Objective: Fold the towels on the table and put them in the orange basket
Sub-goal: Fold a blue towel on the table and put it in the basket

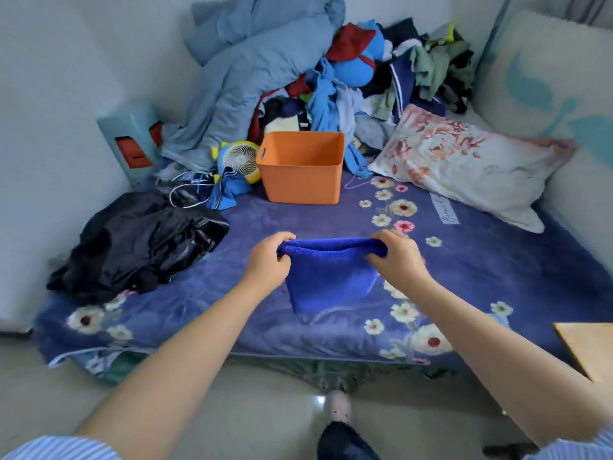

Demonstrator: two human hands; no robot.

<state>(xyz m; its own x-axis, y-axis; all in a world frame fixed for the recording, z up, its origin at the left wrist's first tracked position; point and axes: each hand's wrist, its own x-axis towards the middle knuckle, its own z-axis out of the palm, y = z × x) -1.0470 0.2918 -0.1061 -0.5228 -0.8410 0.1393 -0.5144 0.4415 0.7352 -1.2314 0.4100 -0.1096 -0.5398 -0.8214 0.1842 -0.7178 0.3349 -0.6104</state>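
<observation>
Near the front of the flowered bedspread point(497, 277), the left hand point(268, 260) and right hand point(396, 257) each pinch a top corner of the doubled blue towel point(328, 277), hanging it straight, probably for another fold, while the orange basket point(302, 167) waits just beyond.

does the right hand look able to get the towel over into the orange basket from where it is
Probably yes. The right hand and left hand hold the blue towel up by its top corners, and only bare blanket lies between it and the orange basket, whose open top looks empty.
</observation>
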